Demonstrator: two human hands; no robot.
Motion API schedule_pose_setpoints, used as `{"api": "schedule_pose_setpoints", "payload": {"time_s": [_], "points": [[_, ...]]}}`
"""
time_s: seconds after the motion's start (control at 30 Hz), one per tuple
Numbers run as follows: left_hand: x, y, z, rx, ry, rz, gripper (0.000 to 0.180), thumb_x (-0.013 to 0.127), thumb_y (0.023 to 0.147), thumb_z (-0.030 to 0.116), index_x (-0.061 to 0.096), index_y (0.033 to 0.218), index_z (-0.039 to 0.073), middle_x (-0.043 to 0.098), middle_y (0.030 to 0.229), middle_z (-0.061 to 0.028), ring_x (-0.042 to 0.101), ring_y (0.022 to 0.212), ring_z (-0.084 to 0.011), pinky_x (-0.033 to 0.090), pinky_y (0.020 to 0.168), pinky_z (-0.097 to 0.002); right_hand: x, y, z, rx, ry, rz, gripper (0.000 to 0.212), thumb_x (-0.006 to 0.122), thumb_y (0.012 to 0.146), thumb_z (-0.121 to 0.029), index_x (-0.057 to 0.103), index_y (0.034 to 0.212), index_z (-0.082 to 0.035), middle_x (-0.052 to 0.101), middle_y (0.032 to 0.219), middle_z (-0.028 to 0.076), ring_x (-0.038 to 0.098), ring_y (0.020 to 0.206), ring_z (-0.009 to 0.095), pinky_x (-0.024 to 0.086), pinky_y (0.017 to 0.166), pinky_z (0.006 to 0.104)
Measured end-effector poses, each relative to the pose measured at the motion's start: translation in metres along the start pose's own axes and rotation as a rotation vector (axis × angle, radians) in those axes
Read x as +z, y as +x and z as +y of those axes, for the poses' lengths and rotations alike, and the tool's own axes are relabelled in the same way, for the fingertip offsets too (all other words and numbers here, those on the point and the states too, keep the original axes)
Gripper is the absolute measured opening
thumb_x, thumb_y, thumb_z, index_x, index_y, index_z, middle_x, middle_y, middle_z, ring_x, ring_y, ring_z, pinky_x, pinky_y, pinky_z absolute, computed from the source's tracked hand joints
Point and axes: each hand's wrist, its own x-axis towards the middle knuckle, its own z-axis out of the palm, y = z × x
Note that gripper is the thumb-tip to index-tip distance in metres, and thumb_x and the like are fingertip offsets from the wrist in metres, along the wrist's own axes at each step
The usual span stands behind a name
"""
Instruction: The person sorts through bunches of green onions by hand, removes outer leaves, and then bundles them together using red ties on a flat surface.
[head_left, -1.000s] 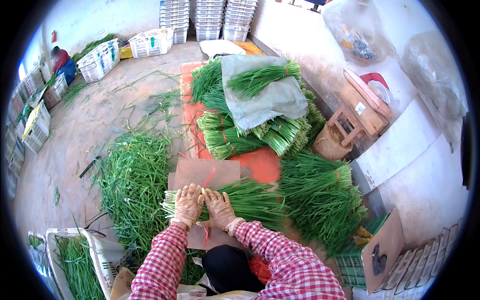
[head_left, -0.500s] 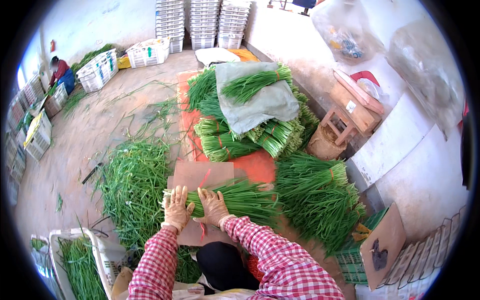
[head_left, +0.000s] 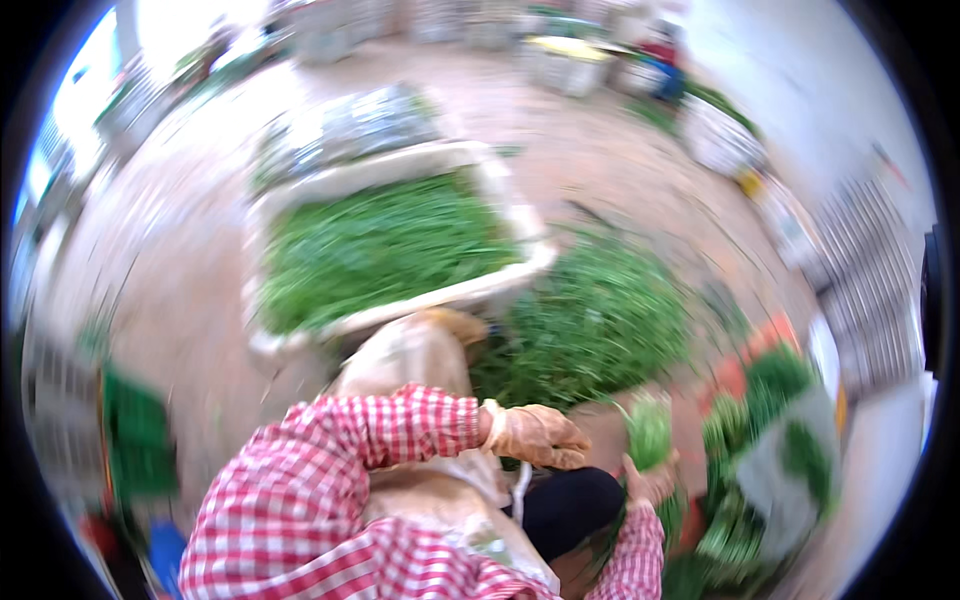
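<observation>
Floor is bearing loose greens; right hand is clasping a bundle, fingers part-curled; left hand is hovering, fingers nearly straight, holding nothing.

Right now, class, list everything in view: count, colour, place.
Tub: one, white, upper left
Cut stalks: uncountable, green, in tub
Plastic packing: uncertain, silvery, beyond tub
Loose pile: one, green, centre
Board: one, brown, beside loose pile
Bunch: one, green, in right hand
Stacked bunches: several, green, right
Cloth: one, grey, over stacked bunches
Sheet: one, orange, right
Crate: one, green, lower left
Stacked crates: many, whitish, right
Co-worker: one, red and blue, top
Remainder: blurred, uncounted
Knee: one, black, bottom centre
Sleeves: two, red-white, bottom
Left hand: one, tan, near knee
Right hand: one, tan, holding bunch
</observation>
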Motion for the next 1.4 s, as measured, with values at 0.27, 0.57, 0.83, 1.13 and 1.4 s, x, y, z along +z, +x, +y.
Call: {"api": "schedule_pose_setpoints", "payload": {"time_s": [0.27, 0.57, 0.83, 1.13, 1.4], "points": [[0.006, -0.218, 0.017, -0.326, -0.262, 0.732, 0.047, 0.057, 0.093, 0.035, 0.054, 0.127, 0.003, 0.059, 0.124, -0.0140, 0.057, 0.110, -0.0211, 0.048, 0.091, -0.0334, -0.002, 0.027, -0.012, 0.141, -0.335, -0.430, 0.143, 0.076, 0.049, -0.070, -0.004, 0.149, -0.008, 0.009, 0.154, 0.016, 0.019, 0.141, 0.031, 0.023, 0.110, 0.0521], [0.014, -0.302, -0.035, -0.288, -0.696, 1.420, 0.034, 0.058, 0.094, 0.023, 0.058, 0.121, 0.002, 0.064, 0.109, -0.0054, 0.057, 0.103, -0.0125, 0.046, 0.091, -0.0264, -0.064, 0.122, -0.090, -0.215, -0.535, -0.770, 0.097, 0.074, 0.069, -0.049, 0.029, 0.140, -0.001, 0.057, 0.118, 0.028, 0.058, 0.108, 0.038, 0.047, 0.089, 0.0404], [0.012, -0.379, -0.115, -0.381, -0.357, 2.025, 0.033, 0.056, 0.094, 0.018, 0.056, 0.121, 0.000, 0.062, 0.112, -0.0064, 0.056, 0.103, -0.0132, 0.045, 0.089, -0.0247, -0.101, -0.019, -0.462, -1.215, 0.356, -0.706, 0.058, 0.067, 0.084, -0.028, 0.048, 0.133, -0.006, 0.056, 0.129, 0.013, 0.055, 0.111, 0.026, 0.039, 0.100, 0.0374], [-0.011, -0.386, -0.107, -0.366, -0.236, 2.291, 0.037, 0.051, 0.096, 0.014, 0.046, 0.129, -0.001, 0.055, 0.121, -0.0098, 0.055, 0.108, -0.0162, 0.044, 0.094, -0.0268, -0.039, -0.190, -0.655, -1.615, 0.191, -0.597, 0.107, 0.077, 0.066, -0.046, 0.019, 0.147, -0.008, 0.023, 0.151, 0.014, 0.022, 0.140, 0.030, 0.018, 0.113, 0.0466], [0.021, -0.384, -0.095, -0.182, -0.509, 2.301, 0.039, 0.052, 0.094, 0.008, 0.045, 0.131, -0.002, 0.056, 0.121, -0.0106, 0.054, 0.109, -0.0159, 0.042, 0.097, -0.0287, -0.031, -0.216, -0.676, -1.679, -0.229, -0.494, 0.099, 0.080, 0.060, -0.048, 0.036, 0.140, -0.010, 0.055, 0.119, 0.009, 0.049, 0.115, 0.028, 0.019, 0.109, 0.0585]]}}
